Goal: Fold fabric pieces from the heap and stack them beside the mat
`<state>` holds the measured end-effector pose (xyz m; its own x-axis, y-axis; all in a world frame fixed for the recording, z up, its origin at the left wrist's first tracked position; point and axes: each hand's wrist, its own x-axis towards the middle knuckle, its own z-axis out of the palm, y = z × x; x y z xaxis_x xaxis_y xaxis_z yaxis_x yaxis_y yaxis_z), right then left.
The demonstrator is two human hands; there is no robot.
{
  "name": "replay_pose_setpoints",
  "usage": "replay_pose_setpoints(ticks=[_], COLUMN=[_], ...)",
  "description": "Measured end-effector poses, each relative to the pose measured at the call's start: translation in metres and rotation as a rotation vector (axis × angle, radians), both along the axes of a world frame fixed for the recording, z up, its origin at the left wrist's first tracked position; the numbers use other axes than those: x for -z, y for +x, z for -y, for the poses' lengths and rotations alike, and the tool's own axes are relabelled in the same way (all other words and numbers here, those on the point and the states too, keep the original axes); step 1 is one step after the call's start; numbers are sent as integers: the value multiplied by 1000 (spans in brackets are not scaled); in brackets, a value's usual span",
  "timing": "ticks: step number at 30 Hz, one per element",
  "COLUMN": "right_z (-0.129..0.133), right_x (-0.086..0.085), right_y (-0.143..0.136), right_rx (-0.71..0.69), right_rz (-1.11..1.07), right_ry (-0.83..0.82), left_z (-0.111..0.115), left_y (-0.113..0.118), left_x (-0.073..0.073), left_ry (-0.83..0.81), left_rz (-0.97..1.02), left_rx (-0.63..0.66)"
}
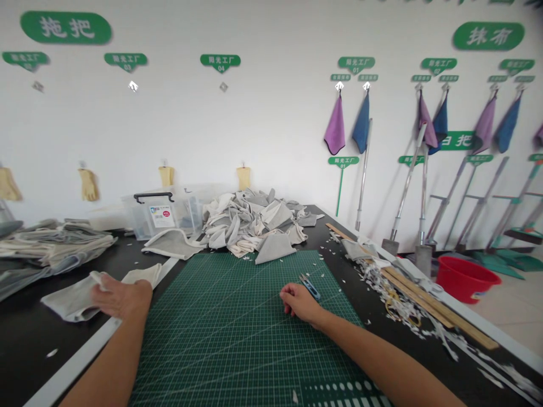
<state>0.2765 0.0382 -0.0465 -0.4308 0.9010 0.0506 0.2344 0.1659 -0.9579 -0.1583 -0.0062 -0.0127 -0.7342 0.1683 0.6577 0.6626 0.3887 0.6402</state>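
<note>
On the left side, my left hand grips a piece of grey and off-white cloth over the black table; its fingers are slightly blurred. Part of the cloth shows on both sides of this hand. My right hand is over the green cutting mat, its fingers curled in and no object visible in them. Just beyond its knuckles are blue-handled thread snips, blades pointing away from me. A large heap of grey and white cloth pieces lies at the mat's far edge.
Stacked grey cloths lie at far left, near a clear plastic box with a black handle. Wooden strips and white scraps line the table's right side. A red bucket stands beyond the edge.
</note>
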Motion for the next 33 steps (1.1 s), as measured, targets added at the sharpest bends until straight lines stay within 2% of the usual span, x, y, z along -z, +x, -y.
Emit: replay_pose_setpoints(ticks=[2, 4, 6, 7, 9, 11, 13, 15, 17, 22, 25, 27, 29, 33], right_z=[0, 0, 0, 0, -1, -2, -2, -1, -1, 1, 4, 5, 2, -23], right_x=[-1, -1, 0, 0, 1, 2, 3, 3, 3, -2, -13, -23, -31, -39], right_y=[0, -1, -1, -1, -2, -2, -2, -2, -2, -3, -5, -9, -19, -52], right_rx=[1, 1, 6, 11, 17, 20, 19, 18, 20, 9, -15, -68, -131, -164], right_rz=[6, 12, 16, 19, 23, 24, 28, 39, 56, 153, 325, 484, 665, 935], right_ry=[0, 4, 9, 11, 15, 17, 20, 32, 52, 111, 355, 568, 697, 718], left_z=[-9, -21, -31, -35, -37, -34, -30, -27, -28, -43, -52, -55, -55, -52], left_y=[-5, -14, -24, -28, -35, -39, -41, -41, -39, -23, -7, 2, 7, 8], left_x=[7, 15, 24, 29, 37, 42, 45, 47, 46, 46, 46, 46, 44, 41], left_ry=[-71, -300, -570, -686, -826, -821, -739, -685, -705, -829, -890, -905, -901, -894], left_rz=[-80, -91, -18, 28, 96, 97, 52, 3, -37, -126, -150, -127, -93, -67], left_rx=[5, 203, 380, 410, 335, 159, 4, -36, 33, 314, 462, 495, 487, 466])
